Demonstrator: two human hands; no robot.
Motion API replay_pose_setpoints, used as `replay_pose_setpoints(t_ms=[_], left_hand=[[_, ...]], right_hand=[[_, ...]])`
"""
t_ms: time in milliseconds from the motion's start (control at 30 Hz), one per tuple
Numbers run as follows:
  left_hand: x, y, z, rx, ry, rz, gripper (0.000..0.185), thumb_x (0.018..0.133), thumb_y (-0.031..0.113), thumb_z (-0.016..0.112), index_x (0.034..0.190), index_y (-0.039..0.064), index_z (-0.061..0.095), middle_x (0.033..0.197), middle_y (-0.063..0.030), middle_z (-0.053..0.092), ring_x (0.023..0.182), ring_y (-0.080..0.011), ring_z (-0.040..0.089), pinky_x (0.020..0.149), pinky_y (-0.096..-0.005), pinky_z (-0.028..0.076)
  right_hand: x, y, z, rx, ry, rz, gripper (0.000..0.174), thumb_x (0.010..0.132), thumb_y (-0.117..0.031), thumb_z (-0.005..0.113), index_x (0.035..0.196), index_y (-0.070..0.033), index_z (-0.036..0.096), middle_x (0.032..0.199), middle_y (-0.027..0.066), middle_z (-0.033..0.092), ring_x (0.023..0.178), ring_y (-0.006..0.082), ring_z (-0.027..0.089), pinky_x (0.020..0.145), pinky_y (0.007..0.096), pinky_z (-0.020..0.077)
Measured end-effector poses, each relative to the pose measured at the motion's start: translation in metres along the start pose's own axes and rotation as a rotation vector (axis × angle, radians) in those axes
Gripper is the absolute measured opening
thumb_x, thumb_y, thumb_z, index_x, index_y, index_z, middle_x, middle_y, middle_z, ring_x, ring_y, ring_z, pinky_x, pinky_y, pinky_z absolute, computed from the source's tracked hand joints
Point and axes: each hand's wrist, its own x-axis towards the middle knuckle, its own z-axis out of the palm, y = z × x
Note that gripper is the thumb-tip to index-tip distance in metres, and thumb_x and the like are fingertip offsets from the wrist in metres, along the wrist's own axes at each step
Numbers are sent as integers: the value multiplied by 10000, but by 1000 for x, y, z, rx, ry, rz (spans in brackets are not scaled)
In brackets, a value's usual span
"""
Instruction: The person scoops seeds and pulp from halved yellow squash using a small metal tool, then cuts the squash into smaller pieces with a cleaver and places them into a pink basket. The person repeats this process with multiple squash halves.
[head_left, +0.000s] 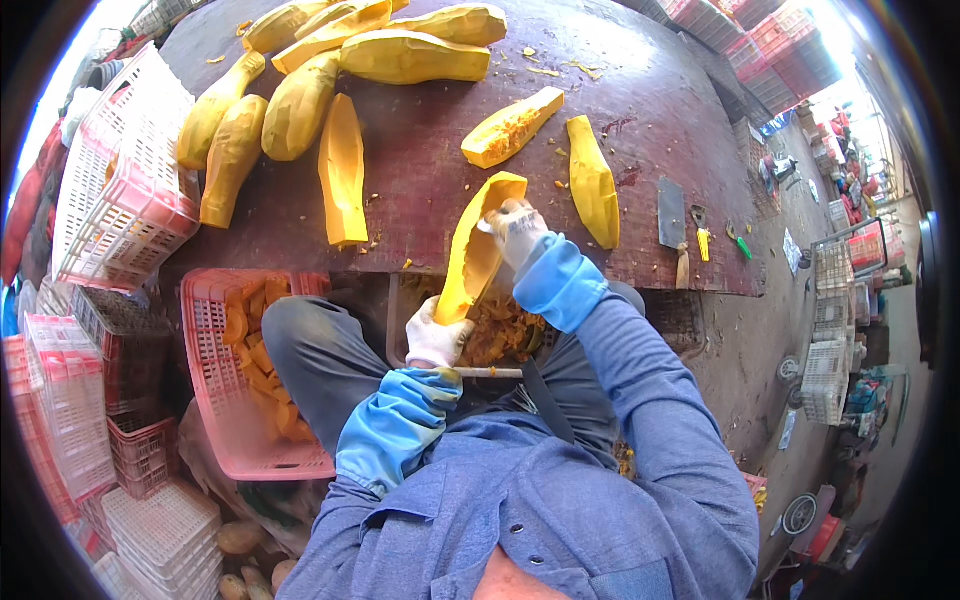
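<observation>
My left hand (439, 335), in a white glove with a blue sleeve cover, grips the lower end of a peeled, hollowed squash half (460, 277). The piece is tilted, its far end over the table edge. At the upper part of its cavity is my right hand (519, 231), also gloved, closed around a small pale tool (486, 225) that is mostly hidden by the fingers. Below both hands, a crate of scraps (502, 337) holds orange pulp and peelings between my knees. Farther up the table lie a seeded squash half (514, 127) and a peeled squash piece (594, 184).
Several peeled squashes (300, 109) are grouped at the table's (420, 157) far left. A cleaver (671, 214), a yellow-handled peeler (703, 244) and a green-handled tool (742, 247) lie at right. A pink crate (202, 390) with squash chunks (262, 360) stands by my left knee.
</observation>
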Motion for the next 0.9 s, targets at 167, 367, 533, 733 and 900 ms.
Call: replay_pose_setpoints(t_ms=[167, 367, 533, 733, 900], left_hand=[[1, -3, 0, 25, -6, 2, 533, 698, 107, 857, 1189, -37, 709, 1044, -141, 770, 925, -208, 726, 891, -319, 571], [3, -6, -1, 24, 12, -3, 512, 706, 207, 848, 1168, 20, 728, 1039, -182, 769, 961, -306, 748, 922, -370, 575], [1, -3, -1, -41, -8, -29, 508, 709, 210, 846, 1167, 23, 729, 1045, -171, 771, 968, -293, 748, 932, -366, 572], [0, 2, 2, 65, -24, -9, 512, 708, 209, 845, 1170, 20, 729, 1061, -169, 771, 981, -287, 748, 934, -361, 570], [7, -11, 2, 30, 6, 43, 540, 699, 209, 863, 1184, 19, 723, 1065, -176, 770, 985, -291, 748, 933, -364, 573]], right_hand=[[-12, -2, -7, 114, -164, -77, 266, 873, -88, 704, 1133, -90, 761, 1064, 166, 680, 1051, 367, 657, 915, 450, 552], [-23, -25, -9, -54, -168, -169, 206, 894, -65, 693, 1088, -53, 760, 996, 192, 683, 938, 387, 682, 862, 451, 569], [-77, -27, 1, 305, 77, -245, 251, 887, -78, 743, 1134, -43, 777, 974, 186, 705, 882, 366, 697, 812, 437, 577], [-42, 21, -1, 240, 207, -23, 160, 921, -113, 726, 1069, -93, 783, 1047, 190, 704, 950, 360, 699, 852, 430, 583], [-35, 10, 0, -61, 165, 120, 225, 964, -133, 660, 1168, -100, 748, 1159, 174, 683, 1046, 355, 673, 922, 447, 573]])
